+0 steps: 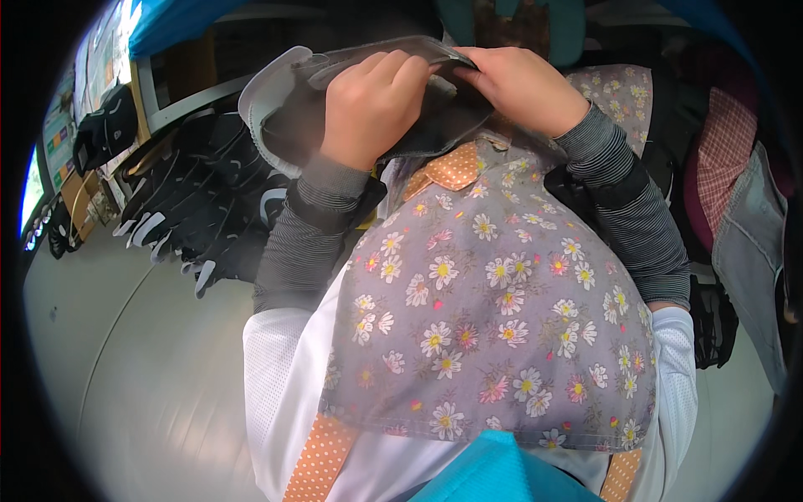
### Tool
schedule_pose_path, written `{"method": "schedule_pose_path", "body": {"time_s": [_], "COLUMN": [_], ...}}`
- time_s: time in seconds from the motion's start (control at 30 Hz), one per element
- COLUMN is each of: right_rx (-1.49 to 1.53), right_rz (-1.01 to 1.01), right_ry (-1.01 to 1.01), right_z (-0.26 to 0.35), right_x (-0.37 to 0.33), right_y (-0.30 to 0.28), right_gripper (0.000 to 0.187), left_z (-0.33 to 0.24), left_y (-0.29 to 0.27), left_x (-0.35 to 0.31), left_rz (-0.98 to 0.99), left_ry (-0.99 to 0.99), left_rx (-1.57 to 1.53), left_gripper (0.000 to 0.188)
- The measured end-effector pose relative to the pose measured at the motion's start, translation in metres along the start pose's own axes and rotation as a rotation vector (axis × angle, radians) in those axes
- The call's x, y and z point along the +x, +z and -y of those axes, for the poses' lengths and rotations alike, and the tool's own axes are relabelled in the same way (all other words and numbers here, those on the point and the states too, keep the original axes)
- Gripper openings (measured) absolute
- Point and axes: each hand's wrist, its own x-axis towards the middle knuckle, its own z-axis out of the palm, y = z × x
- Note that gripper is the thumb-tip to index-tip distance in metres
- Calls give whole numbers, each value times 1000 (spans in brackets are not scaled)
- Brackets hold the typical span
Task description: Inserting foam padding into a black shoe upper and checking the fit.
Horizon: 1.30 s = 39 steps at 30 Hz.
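Observation:
A dark, flexible fabric piece (293, 125) with a pale grey padded-looking edge is held up in front of my chest, at the top of the head view. My left hand (374, 105) is closed on its upper edge, with the fingers curled over and the fingertips hidden. At the right end of the same edge, my right hand (523, 88) pinches the fabric between thumb and fingers. The two hands are a short way apart. Below the piece is my grey flowered apron (493, 309) with an orange dotted bow (452, 170).
Several black pieces with pale tabs (209, 201) hang in a row at the left. A dark machine part (512, 33) stands beyond my hands. Flowered cloth (619, 100) lies behind my right wrist. Grey and checked cloths (749, 217) hang at the far right, above the pale floor (150, 360).

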Motion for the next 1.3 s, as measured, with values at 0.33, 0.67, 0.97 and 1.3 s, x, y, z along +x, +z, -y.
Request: {"method": "schedule_pose_path", "body": {"time_s": [0.33, 0.67, 0.97, 1.3], "right_rx": [-37, 245, 134, 213], "right_rz": [198, 38, -3, -110], "right_ry": [113, -115, -21, -24], "right_z": [12, 9, 9, 13], "right_x": [9, 13, 15, 18], "right_y": [-18, -13, -8, 1], "right_gripper": [52, 41, 34, 29], "left_z": [5, 11, 7, 6], "left_y": [4, 9, 1, 4], "left_x": [3, 2, 3, 1], "left_rz": [12, -88, -52, -53], "left_ry": [56, 65, -48, -53], "left_rx": [49, 36, 59, 40], "left_gripper": [17, 27, 16, 11]}}
